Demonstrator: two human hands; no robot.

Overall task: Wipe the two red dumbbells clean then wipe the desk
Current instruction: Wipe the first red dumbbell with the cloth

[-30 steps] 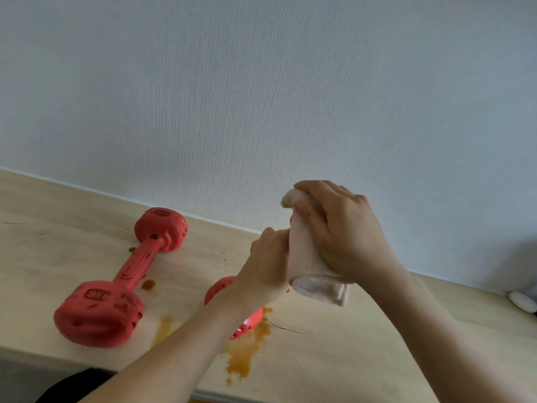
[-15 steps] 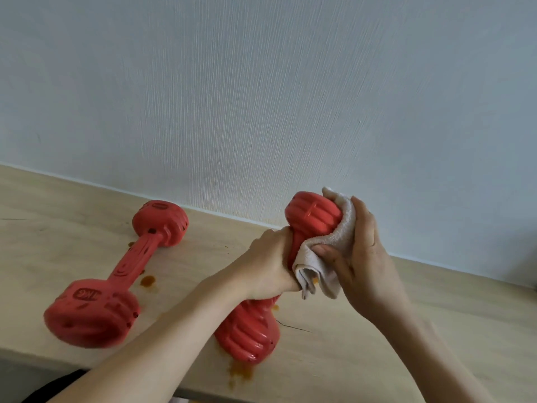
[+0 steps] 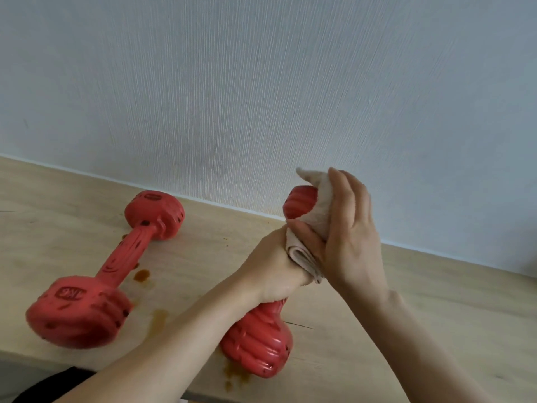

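My left hand (image 3: 274, 267) grips the handle of a red dumbbell (image 3: 258, 344) and holds it tilted above the wooden desk (image 3: 421, 309), its lower head near the front edge. My right hand (image 3: 345, 231) presses a beige cloth (image 3: 311, 225) against the dumbbell's upper head, thumb pinching the cloth from the left. A second red dumbbell (image 3: 101, 274), marked 1KG, lies on the desk to the left, pointing from the front edge toward the wall.
Brown liquid stains (image 3: 142, 275) mark the desk beside the lying dumbbell and under the held one (image 3: 235, 373). A pale textured wall (image 3: 261, 97) rises right behind the desk. The desk's front edge runs along the bottom left.
A second ago the cloth covered the dumbbell's top. My right hand has since slid the cloth around to the right side of the upper head, which now shows.
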